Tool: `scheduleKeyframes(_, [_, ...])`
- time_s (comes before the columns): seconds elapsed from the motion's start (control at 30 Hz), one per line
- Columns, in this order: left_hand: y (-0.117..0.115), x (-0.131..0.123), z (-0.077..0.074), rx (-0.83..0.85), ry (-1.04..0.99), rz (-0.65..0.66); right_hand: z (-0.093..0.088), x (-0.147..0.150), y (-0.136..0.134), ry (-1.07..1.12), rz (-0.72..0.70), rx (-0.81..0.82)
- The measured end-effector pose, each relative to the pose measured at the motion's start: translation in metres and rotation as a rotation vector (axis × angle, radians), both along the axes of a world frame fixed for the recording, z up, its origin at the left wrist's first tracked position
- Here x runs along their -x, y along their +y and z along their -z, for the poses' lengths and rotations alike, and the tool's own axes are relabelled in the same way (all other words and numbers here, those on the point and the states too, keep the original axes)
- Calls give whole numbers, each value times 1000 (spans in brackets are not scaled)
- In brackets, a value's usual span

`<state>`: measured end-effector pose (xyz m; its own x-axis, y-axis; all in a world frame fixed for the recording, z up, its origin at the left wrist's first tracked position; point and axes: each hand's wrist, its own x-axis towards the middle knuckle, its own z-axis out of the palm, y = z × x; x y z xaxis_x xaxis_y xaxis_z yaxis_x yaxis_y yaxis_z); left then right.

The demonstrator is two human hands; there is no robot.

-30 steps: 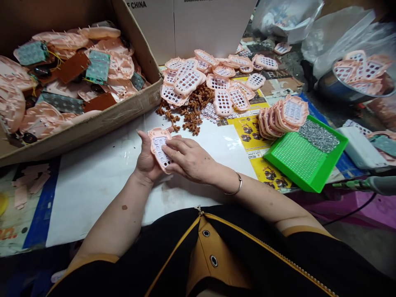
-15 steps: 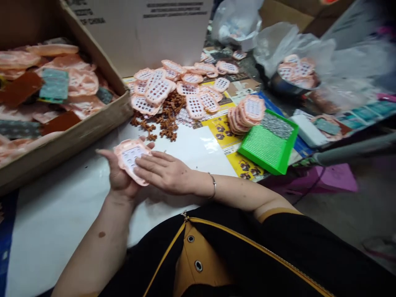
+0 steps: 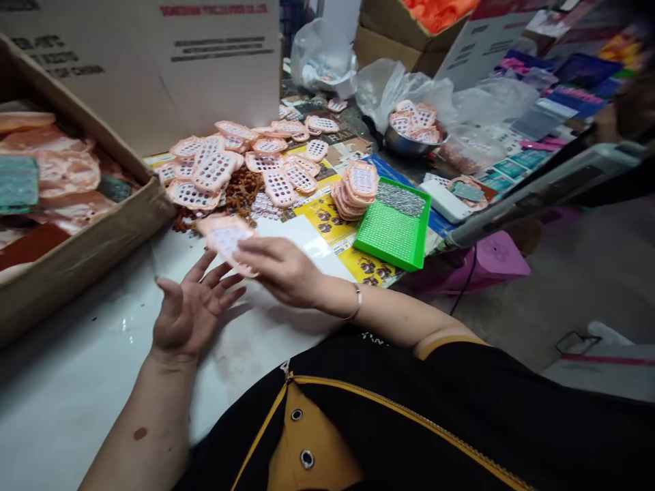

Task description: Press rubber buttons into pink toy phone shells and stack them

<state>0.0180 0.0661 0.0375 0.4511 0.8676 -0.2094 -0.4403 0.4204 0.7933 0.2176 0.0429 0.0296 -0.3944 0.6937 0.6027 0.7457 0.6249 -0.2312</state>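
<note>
A peach plastic panel (image 3: 225, 235) with a pale, keypad-like grid is pinched in my right hand (image 3: 286, 269), tilted above the white table surface. Just below and left of it, my left hand (image 3: 192, 310) lies palm up with its fingers spread, holding nothing. Behind both hands is a loose pile of similar peach panels (image 3: 215, 170) with rows of holes. Small brown branching pieces (image 3: 240, 194) lie among them. To the right rises a short stack of panels (image 3: 357, 184), their top face showing the same pale grid.
A green tray (image 3: 391, 249) with small silvery pieces stands beside the stack. An open carton (image 3: 97, 239) of peach parts borders the left. A metal bowl (image 3: 417, 143) of panels, plastic bags (image 3: 327, 58) and a grey bar (image 3: 542, 194) are farther right.
The panel has left my left palm and is now in my right hand, lifted slightly. My left hand is lower and empty. The view has swung right.
</note>
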Motion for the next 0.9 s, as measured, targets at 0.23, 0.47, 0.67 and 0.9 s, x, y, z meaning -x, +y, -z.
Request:
scheduleKeyframes(0.23, [-5,-11,4,-110,120,-287,-11,35,-7,-457,-104,-10])
scheduleKeyframes(0.47, [-1,3,9,-166,264,-117,-37,3,-42,-356,-158,80])
scheduleKeyframes(0.67, [0,4,8,-159,383,28,-83,-73,-99,-7,-634,503])
scheduleKeyframes(0.9, [4,2,8,-102,487,83,-117,-211,-185,330,-405,820])
